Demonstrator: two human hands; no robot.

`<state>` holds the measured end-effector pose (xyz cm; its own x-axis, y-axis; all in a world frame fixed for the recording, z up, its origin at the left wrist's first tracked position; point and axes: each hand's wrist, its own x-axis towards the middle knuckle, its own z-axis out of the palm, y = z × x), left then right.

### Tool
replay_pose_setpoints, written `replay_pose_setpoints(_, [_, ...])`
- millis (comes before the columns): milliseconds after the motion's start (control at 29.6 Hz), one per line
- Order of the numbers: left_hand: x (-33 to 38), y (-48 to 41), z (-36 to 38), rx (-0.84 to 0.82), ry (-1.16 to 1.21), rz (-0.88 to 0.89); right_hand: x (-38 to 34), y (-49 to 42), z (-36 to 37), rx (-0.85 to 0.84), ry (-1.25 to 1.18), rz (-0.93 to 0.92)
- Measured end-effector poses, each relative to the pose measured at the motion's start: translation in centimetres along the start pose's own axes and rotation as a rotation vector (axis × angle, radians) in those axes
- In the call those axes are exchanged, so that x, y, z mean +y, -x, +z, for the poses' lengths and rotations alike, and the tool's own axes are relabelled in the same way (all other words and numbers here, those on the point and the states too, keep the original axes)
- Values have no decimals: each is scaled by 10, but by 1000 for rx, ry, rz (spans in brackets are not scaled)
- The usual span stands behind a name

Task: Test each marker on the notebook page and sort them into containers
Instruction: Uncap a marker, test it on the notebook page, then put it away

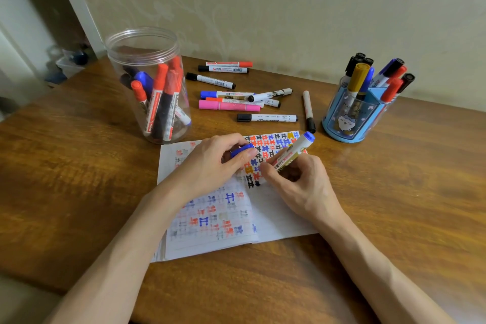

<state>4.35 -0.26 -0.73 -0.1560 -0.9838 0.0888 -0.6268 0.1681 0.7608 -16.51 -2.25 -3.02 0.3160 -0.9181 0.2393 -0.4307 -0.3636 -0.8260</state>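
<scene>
Gripping a cylindrical marker (pixel 292 152), right hand (pixel 302 183) over gridded page (pixel 278 218).

Light: soft, even, rather dim indoor; source unseen.
Shadows: faint, diffuse, close under objects.
Glare: dull sheen on tabletop (pixel 394 192); small highlights on clear jar (pixel 118 60) rim.
Distortion: wide-angle bowing toward edges.
Focus: left background, corners soft.

Open white lined notebook page (pixel 231 200): bore rows of one hand-drawn character resembling 正, repeated in red, blue, black and orange ink. Black-capped white marker (pixel 223 69) on the wooden bench (pixel 79 179): carried a barcode and a printed label, too small to read.
</scene>
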Motion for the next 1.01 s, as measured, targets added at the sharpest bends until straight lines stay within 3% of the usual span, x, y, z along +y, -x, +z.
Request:
replay_pose_setpoints(236, [1,0,0,9,6,1,1,-1,1,48,-2,55])
replay_pose_setpoints(540, [-3,0,1,16,-6,4,-2,-1,0,-10,29,86])
replay_pose_setpoints(742, [-6,2,1,66,18,40,-17,3,-7,84,-298,180])
replay_pose_setpoints(1012, [-5,7,0,136,49,21,-17,0,-13,185,-479,265])
